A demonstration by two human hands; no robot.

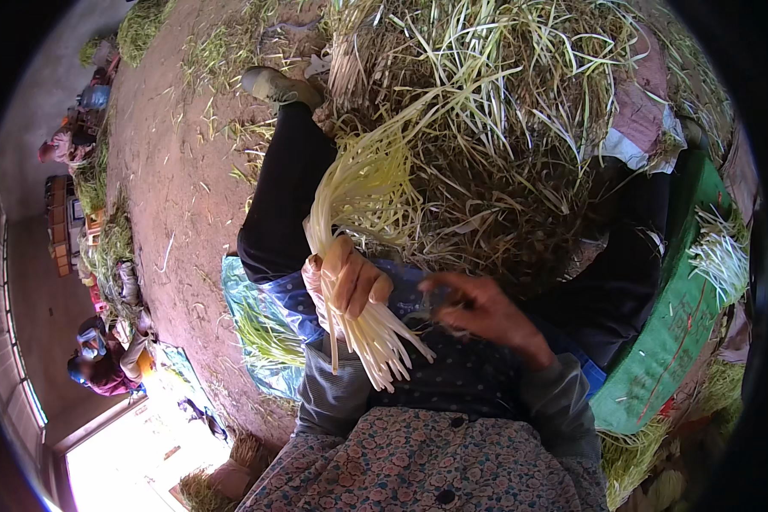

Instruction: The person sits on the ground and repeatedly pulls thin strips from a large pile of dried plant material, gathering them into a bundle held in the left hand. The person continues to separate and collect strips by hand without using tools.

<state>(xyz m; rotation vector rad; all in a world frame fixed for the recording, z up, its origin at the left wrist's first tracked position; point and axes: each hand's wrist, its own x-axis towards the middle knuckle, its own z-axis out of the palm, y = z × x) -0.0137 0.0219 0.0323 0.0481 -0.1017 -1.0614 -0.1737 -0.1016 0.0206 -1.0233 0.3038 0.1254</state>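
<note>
My left hand [349, 281] grips a bunch of pale yellow leafy stalks, which look like blanched garlic chives [365, 185]. The white stem ends fan out below my fist, towards my body, while the yellow leaves droop over the far side. To the right of the bunch is my right hand [486, 313], blurred, its fingers bent and apart. Some thin scraps show by its fingertips, too blurred to name. Beyond both hands, between my legs, lies a heap of dry brown leaves and stalks [505, 185], with longer green-white chives [493, 57] on top.
A green woven sack [659, 358] on my right bears writing and a small bundle of white-stemmed chives [720, 256]. More chives [265, 333] lie on a teal plastic sheet [281, 377] at my left. Two people, one a seated person [105, 365], are across the earthen floor [179, 160].
</note>
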